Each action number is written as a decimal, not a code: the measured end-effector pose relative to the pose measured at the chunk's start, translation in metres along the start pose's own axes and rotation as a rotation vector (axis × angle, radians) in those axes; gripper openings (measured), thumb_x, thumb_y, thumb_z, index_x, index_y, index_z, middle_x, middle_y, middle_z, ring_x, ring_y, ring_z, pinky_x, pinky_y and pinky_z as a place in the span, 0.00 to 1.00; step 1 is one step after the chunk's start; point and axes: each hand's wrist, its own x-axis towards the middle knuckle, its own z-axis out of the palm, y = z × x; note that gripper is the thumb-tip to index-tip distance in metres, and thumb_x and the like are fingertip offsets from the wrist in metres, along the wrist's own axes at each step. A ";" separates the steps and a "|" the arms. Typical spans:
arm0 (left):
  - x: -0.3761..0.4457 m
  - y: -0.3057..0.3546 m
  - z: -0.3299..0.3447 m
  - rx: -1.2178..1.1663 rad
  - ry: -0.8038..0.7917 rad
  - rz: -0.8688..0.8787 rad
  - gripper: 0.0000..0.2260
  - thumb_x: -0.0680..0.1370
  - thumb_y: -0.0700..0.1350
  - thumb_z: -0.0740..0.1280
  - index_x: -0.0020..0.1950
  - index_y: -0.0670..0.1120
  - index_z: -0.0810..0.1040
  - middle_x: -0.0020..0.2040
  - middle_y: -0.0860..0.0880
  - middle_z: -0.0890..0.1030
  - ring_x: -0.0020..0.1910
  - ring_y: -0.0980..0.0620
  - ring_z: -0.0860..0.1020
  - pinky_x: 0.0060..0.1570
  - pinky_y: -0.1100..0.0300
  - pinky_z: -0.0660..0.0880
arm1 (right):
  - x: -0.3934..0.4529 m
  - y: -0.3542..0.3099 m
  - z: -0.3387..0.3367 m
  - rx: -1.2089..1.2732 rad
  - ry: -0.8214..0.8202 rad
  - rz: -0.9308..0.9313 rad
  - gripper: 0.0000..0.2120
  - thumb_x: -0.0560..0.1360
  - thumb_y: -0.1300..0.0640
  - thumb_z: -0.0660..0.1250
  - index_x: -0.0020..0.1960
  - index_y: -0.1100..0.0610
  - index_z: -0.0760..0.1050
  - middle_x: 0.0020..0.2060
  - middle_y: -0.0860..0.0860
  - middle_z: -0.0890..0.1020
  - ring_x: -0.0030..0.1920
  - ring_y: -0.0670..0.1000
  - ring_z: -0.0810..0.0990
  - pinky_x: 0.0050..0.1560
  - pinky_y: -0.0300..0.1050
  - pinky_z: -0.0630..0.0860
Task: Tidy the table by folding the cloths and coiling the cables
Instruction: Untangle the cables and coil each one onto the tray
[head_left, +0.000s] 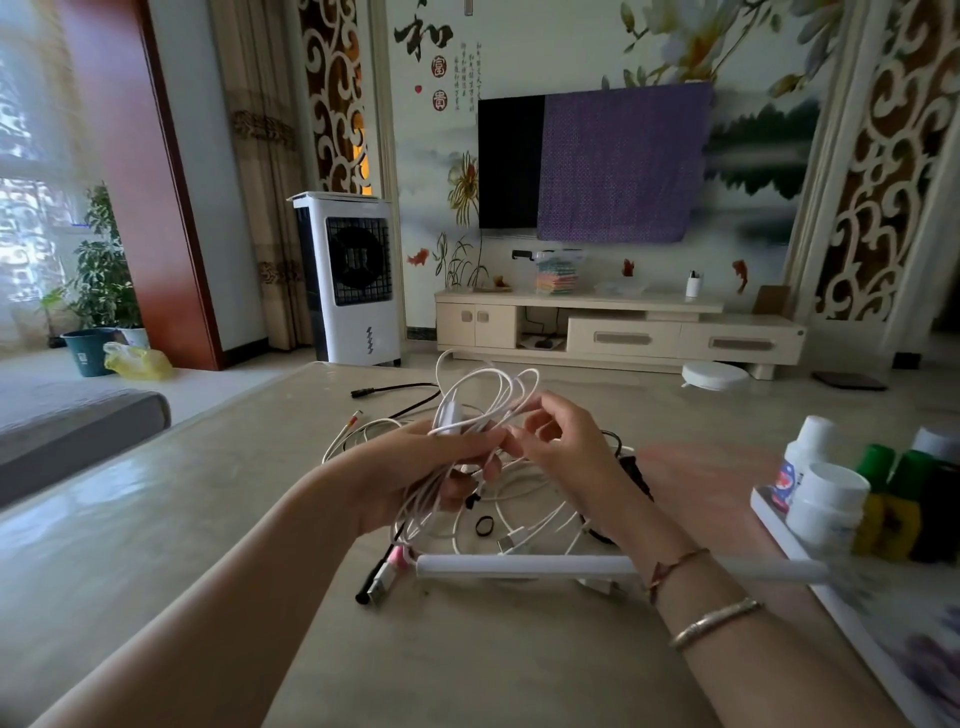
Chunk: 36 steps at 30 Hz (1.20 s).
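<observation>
My left hand (415, 470) grips a bundle of white cable (493, 387) with an inline switch, its loops rising above my fingers. My right hand (558, 441) pinches a strand of the same white cable just right of the left hand. More white cable (524, 512) lies tangled on the beige table (156, 519) under both hands. A black cable (395, 389) lies farther back. A white light bar (519, 565) lies near me, with a black USB plug (374, 587) at its left end. A small black ring (484, 526) rests among the wires.
Several white and green bottles (857, 499) stand on a white tray (810, 566) at the right edge. A grey cushion (67, 426) sits left of the table. Beyond are an air cooler (353, 280), a TV cabinet (613, 332) and a wall TV part-covered by a purple cloth (623, 166).
</observation>
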 end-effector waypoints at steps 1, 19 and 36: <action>-0.001 0.001 0.001 0.009 -0.003 0.008 0.12 0.74 0.53 0.70 0.52 0.48 0.84 0.39 0.51 0.80 0.28 0.59 0.74 0.31 0.67 0.74 | 0.000 0.001 -0.002 -0.025 0.016 -0.005 0.03 0.75 0.54 0.68 0.45 0.46 0.76 0.36 0.46 0.77 0.33 0.37 0.73 0.34 0.30 0.73; 0.002 0.004 0.001 -0.219 -0.019 0.129 0.13 0.76 0.48 0.70 0.58 0.44 0.80 0.37 0.51 0.76 0.35 0.56 0.76 0.41 0.57 0.79 | -0.002 -0.019 -0.019 0.283 0.107 -0.013 0.09 0.79 0.53 0.64 0.42 0.53 0.79 0.28 0.45 0.74 0.28 0.42 0.69 0.31 0.31 0.69; 0.009 -0.004 0.024 -0.136 0.157 -0.004 0.12 0.77 0.45 0.68 0.57 0.39 0.79 0.49 0.41 0.84 0.44 0.48 0.84 0.37 0.58 0.80 | -0.003 -0.027 -0.011 0.321 0.101 0.065 0.05 0.74 0.61 0.70 0.47 0.54 0.75 0.27 0.49 0.80 0.29 0.44 0.79 0.32 0.35 0.76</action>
